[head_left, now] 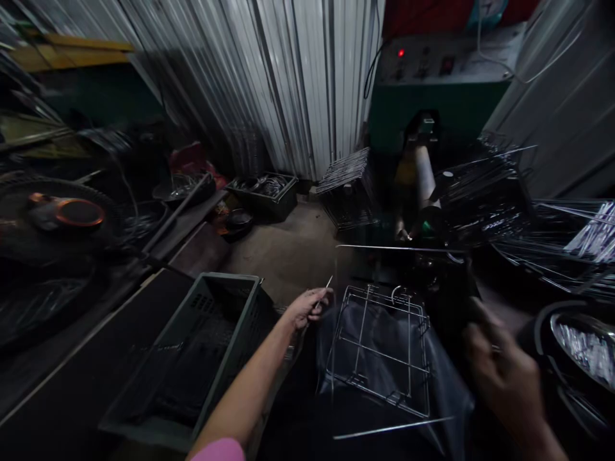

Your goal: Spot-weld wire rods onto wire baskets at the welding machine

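Observation:
My left hand (307,308) is closed in a pinch on a thin metal rod (328,282), whose tip sticks up past the fingers. Right of it, a rectangular wire frame (359,346) with crossing bars rests over dark cloth on my lap. A loose rod (394,428) lies across the lap below the frame. Above the frame, another thin rod (389,247) stretches sideways at the dark machine. My right hand (504,368), blurred, is to the right of the frame with its fingers curled; what they hold is lost in the dark.
Left of my arm stands a grey-green plastic crate (230,339). Stacked wire racks (348,189) stand by the corrugated wall (307,83). Another crate (271,198) holds metal parts. On the right are a bucket of shiny pieces (589,346) and wire bundles (593,234). A fan (62,211) is at left.

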{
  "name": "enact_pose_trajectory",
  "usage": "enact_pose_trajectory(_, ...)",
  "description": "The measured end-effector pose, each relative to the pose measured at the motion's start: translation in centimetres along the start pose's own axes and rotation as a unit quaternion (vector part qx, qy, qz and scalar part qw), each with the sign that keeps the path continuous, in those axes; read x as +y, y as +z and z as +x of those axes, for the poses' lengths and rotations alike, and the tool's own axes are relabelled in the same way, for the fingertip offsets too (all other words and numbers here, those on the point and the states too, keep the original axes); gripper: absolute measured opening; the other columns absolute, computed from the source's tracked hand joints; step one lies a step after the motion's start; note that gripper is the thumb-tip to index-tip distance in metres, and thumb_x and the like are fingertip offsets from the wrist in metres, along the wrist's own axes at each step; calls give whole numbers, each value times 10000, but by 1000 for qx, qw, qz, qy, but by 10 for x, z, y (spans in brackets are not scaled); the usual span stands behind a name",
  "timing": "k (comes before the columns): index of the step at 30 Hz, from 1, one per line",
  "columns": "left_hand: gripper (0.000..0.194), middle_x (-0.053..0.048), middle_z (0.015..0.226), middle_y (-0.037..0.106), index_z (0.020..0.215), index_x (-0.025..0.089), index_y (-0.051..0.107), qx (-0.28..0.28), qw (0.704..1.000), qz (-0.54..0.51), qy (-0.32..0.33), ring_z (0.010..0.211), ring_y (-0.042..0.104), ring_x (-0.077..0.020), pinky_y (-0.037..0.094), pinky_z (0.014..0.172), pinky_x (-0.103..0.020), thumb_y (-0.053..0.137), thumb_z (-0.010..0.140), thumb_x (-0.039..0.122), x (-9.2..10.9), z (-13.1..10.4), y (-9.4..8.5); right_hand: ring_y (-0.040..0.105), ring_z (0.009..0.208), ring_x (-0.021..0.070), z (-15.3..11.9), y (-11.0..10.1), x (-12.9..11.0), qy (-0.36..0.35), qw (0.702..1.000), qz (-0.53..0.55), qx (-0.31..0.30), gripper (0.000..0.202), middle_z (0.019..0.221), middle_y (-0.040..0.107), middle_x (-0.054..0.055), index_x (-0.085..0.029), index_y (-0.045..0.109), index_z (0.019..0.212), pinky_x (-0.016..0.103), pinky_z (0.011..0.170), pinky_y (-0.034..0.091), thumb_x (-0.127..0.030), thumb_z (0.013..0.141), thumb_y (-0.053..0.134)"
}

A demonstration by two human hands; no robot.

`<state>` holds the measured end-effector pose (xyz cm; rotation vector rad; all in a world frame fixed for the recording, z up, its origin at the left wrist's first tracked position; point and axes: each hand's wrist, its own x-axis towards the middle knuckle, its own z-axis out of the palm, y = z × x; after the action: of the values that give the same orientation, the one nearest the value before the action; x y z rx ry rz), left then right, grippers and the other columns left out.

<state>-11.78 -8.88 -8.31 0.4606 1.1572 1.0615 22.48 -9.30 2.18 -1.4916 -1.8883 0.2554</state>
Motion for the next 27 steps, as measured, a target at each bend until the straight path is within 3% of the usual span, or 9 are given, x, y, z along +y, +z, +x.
enact_pose_trajectory(4, 476, 11, 717, 483, 1039, 138, 557, 1, 1000, -27, -12, 377, 332, -11, 181, 327, -143, 547, 756, 521, -38, 9, 14, 641, 912, 225, -16, 50, 25, 108, 990, 3, -89, 516, 1043, 664, 88, -168, 522, 1242, 285, 730, 535, -434, 826, 371)
enact_pose_trajectory(8, 558, -3, 769, 505, 1135, 168, 528, -19, 1000, -9, 12, 422, 424, -39, 238, 331, -153, 501, 758, 578, -50, 2, 21, 616, 971, 234, -45, 68, 52, 202, 969, 42, -136, 558, 1056, 659, 87, -150, 536, 1233, 304, 781, 521, -478, 804, 394)
enact_pose_trajectory(13, 592, 1, 776, 488, 1125, 167, 561, -26, 998, 1, 50, 471, 407, -30, 245, 359, -147, 584, 698, 576, -46, -11, 27, 516, 1124, 240, -54, 73, 47, 253, 950, 124, -134, 585, 1203, 574, 89, -136, 516, 1250, 358, 957, 411, -492, 792, 446)
enact_pose_trajectory(20, 646, 62, 543, 429, 1220, 162, 511, 2, 996, 70, 59, 461, 329, -42, 239, 413, -159, 670, 668, 456, -39, -22, 36, 488, 1155, 238, -41, 63, 37, 272, 941, 152, -130, 569, 1233, 552, 78, -152, 505, 1262, 355, 965, 407, -469, 790, 477)
enact_pose_trajectory(25, 558, 7, 731, 551, 1174, 184, 555, 20, 996, 64, 65, 471, 361, -35, 213, 392, -169, 633, 694, 459, -33, -27, 41, 530, 1106, 240, -34, 60, 35, 255, 947, 153, -125, 525, 1189, 583, 78, -154, 518, 1250, 347, 930, 439, -431, 807, 468)
enact_pose_trajectory(27, 534, 5, 751, 566, 1176, 200, 555, 14, 995, 62, 73, 508, 400, -41, 280, 436, -165, 651, 696, 412, -31, -29, 43, 533, 1103, 234, -32, 57, 31, 243, 950, 160, -116, 529, 1195, 579, 82, -147, 513, 1254, 333, 925, 443, -432, 811, 461)
